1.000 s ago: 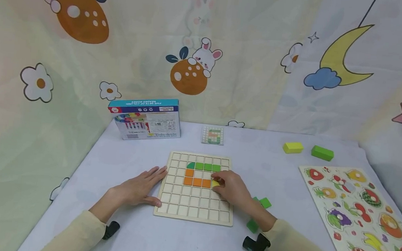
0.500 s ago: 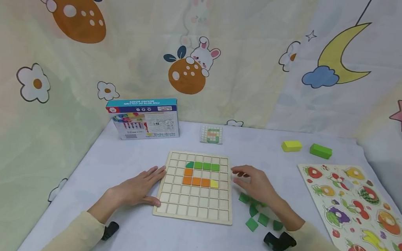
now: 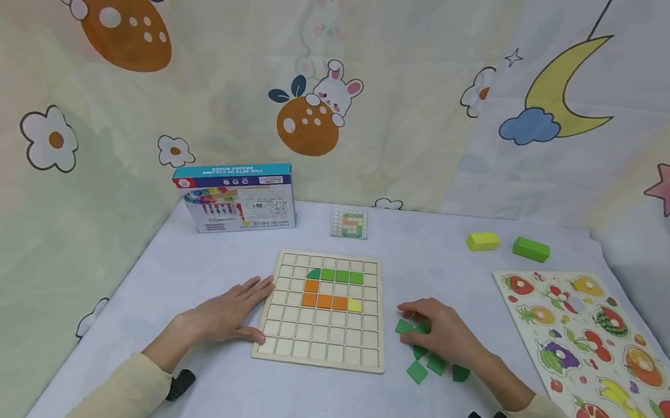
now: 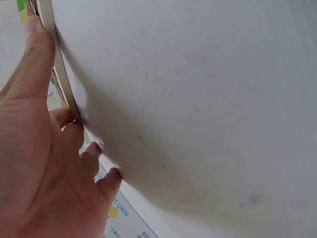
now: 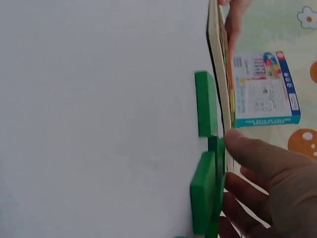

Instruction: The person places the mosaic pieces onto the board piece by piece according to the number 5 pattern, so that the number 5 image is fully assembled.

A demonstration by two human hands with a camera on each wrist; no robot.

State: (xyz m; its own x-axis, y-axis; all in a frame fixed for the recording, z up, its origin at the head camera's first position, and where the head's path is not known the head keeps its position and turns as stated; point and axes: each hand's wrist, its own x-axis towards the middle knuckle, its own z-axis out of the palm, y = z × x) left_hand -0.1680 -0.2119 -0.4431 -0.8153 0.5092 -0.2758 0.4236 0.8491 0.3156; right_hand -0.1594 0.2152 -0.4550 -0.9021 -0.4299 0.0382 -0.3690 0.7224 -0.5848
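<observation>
A wooden grid board (image 3: 319, 334) lies mid-table. On it sit several green tiles (image 3: 341, 276), several orange tiles (image 3: 324, 301), a yellow tile (image 3: 355, 305) and a dark green rounded tile (image 3: 314, 273). My left hand (image 3: 226, 313) rests along the board's left edge, fingers and thumb spread against it. To the right of the board, my right hand (image 3: 443, 330) is over a group of loose green tiles (image 3: 417, 371). Its thumb and fingers are apart close by the tiles, as the right wrist view shows beside a green square tile (image 5: 206, 103). Some loose tiles are hidden under that hand.
A small pattern card (image 3: 349, 224) lies behind the board, with a printed cardboard box (image 3: 243, 202) to its left. Yellow (image 3: 483, 241) and green blocks (image 3: 531, 249) stand at the back right. A fruit puzzle sheet (image 3: 582, 333) covers the right side of the table.
My right hand let go of the yellow tile on the board, then moved right and toward me to the loose green tiles. The left hand stays at the board's edge.
</observation>
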